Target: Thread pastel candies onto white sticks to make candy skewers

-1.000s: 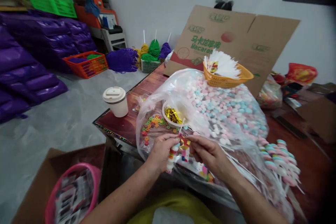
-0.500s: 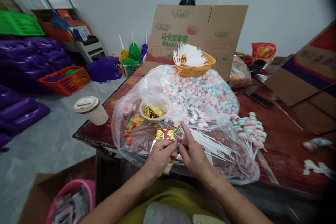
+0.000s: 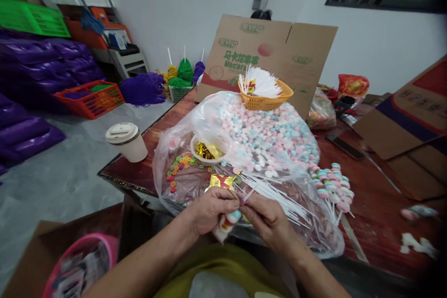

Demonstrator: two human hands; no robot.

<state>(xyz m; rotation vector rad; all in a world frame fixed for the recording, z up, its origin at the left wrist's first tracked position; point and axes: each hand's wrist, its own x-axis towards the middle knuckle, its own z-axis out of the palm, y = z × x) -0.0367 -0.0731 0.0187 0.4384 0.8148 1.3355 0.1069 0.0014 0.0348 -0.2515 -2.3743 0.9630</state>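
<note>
In the head view, a bagged marshmallow skewer (image 3: 228,223) hangs below my fingers, its colourful pieces inside a clear wrapper. My left hand (image 3: 213,208) is closed around the wrapper's gathered neck, thumb against the fingers. A thin gold twist tie (image 3: 232,194) sticks out at the thumb. My right hand (image 3: 270,216) pinches at the same spot, fingertips meeting the left ones, where the skewer's white stick (image 3: 250,193) pokes up. What exactly the right fingertips grip is partly hidden. Just behind lies a gold-printed packet (image 3: 221,181).
Loose marshmallows (image 3: 265,130) cover a plastic sheet, with an orange basket (image 3: 267,102) of white sticks behind. Nearer are a bowl (image 3: 209,160) of gold ties, ring candies (image 3: 172,177) and loose sticks (image 3: 279,195). Finished skewers (image 3: 333,186) lie right; a lidded cup (image 3: 129,144) stands left.
My right index finger, stretched out before, has curled down to the wrapper's neck. The skewer's marshmallows show more below my left hand. The view has shifted slightly.
</note>
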